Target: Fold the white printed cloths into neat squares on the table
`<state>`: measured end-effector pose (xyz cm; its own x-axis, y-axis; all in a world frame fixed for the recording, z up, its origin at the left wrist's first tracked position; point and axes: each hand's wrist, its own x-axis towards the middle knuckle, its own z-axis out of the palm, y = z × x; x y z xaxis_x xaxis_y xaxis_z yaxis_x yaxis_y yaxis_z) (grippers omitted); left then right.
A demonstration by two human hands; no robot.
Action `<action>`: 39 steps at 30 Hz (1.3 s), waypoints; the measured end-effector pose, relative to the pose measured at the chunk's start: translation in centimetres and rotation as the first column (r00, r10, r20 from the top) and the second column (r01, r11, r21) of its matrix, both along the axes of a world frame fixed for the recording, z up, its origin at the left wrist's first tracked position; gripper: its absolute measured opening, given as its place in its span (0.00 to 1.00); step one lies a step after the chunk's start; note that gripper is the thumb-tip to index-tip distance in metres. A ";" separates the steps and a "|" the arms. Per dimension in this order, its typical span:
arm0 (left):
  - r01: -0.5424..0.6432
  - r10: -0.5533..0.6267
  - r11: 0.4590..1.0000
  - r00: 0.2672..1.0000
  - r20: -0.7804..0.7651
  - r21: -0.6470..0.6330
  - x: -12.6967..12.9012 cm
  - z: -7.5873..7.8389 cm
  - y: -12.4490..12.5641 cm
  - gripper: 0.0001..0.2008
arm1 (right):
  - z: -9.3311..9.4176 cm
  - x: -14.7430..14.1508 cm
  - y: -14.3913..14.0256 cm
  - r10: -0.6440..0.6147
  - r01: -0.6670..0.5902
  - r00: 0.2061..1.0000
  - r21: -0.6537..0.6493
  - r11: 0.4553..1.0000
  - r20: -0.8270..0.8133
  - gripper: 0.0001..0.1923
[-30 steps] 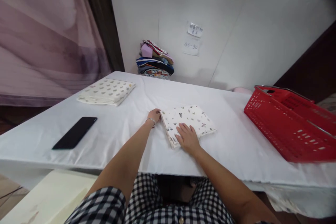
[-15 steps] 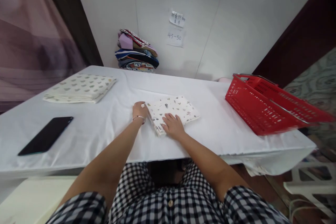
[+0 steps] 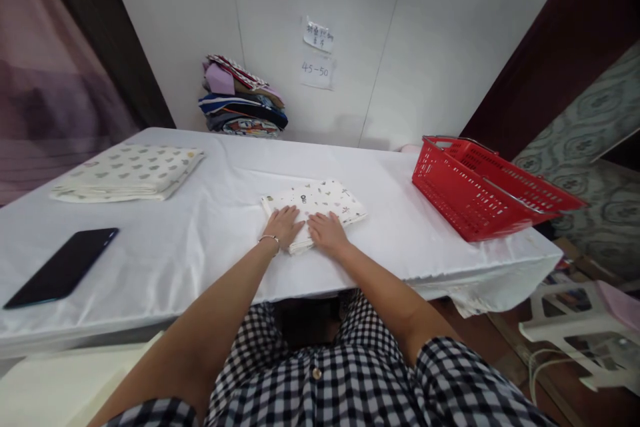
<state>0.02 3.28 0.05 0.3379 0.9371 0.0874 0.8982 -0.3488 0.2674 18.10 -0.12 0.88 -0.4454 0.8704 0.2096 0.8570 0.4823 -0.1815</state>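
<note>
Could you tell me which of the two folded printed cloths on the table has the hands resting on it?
The smaller folded cloth at mid-table, beside the red basket: both hands lie flat on its near edge. The larger one lies untouched at far left.

The near edge of the folded printed cloth (image 3: 320, 203) lay hidden under both hands. The small prints on it were too fine to make out. The black phone (image 3: 60, 267) was cut off at the picture's left edge, and the upper wall note (image 3: 318, 35) stayed illegible.
</note>
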 end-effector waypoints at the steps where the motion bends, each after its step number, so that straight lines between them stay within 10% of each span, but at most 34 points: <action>1: 0.001 -0.001 1.000 1.000 0.001 -0.001 0.0 0.0 0.0 0.25 | 0.1 1.4 0.3 -0.037 0.037 0.999 -0.021 0.999 -0.001 0.19; 7: -0.002 0.002 1.000 1.000 -0.004 -0.011 0.1 0.1 -0.2 0.25 | 1.5 11.3 2.7 -0.455 0.402 0.870 -0.264 0.877 -0.189 0.18; 12: -0.005 0.005 0.999 1.000 -0.003 -0.032 0.0 0.2 0.2 0.25 | 1.5 13.3 4.0 -0.580 0.488 0.765 -0.336 0.805 -0.279 0.20; 19: -0.020 0.028 0.980 0.999 0.041 -0.198 0.6 2.1 -0.9 0.28 | 0.4 12.5 4.7 -0.618 0.473 0.707 -0.418 0.775 -0.346 0.21; 25: 0.100 -0.103 0.991 0.994 0.026 0.089 2.4 0.7 -6.4 0.31 | 1.2 12.8 6.3 -0.662 0.445 0.677 -0.537 0.717 -0.323 0.17; 32: 0.103 -0.105 0.986 0.994 0.009 0.129 2.1 -0.2 -6.5 0.27 | 2.5 12.3 7.1 -0.742 0.349 0.554 -0.704 0.618 -0.377 0.17; 39: 0.060 -0.050 0.972 0.997 -0.050 0.225 3.0 0.8 -7.8 0.27 | 5.4 13.0 5.4 -0.706 0.083 0.413 -0.748 0.658 -0.575 0.25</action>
